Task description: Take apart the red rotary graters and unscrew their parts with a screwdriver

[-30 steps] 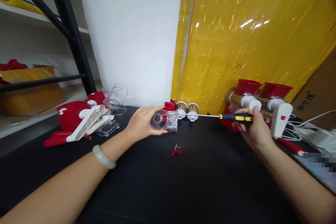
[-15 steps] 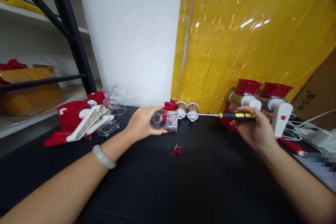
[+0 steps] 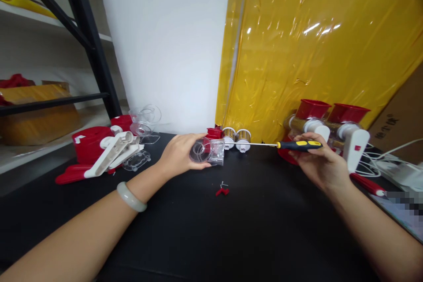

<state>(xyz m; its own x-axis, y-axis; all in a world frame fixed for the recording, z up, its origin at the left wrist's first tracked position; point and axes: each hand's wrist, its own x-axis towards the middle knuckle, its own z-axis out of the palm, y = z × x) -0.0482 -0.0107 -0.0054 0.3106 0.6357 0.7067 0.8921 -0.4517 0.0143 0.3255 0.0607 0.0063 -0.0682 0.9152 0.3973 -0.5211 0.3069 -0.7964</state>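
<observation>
My left hand (image 3: 178, 154) grips a clear plastic housing (image 3: 216, 152) with a round opening, held above the black table. In my right hand (image 3: 322, 163) is a screwdriver (image 3: 299, 146) with a black and yellow handle, held level. Its long shaft points left, and the tip meets the right side of the housing; exactly what it touches is too small to tell. Below the housing, a small red plastic part (image 3: 222, 192) lies on the table beside some screws (image 3: 224, 184). Two grater drums (image 3: 243, 140) stand behind the shaft, next to a red part (image 3: 214, 133).
At left lie red bases (image 3: 90, 145), white crank arms (image 3: 109, 154) with red handles and clear plastic parts (image 3: 145, 123). Two assembled rotary graters (image 3: 353, 136) stand at right, near white cables (image 3: 373, 165). A black rack (image 3: 86, 31) borders the left side of the black table (image 3: 198, 238).
My right hand's fingers have shifted slightly on the screwdriver handle. My left hand and the clear housing stay practically in place.
</observation>
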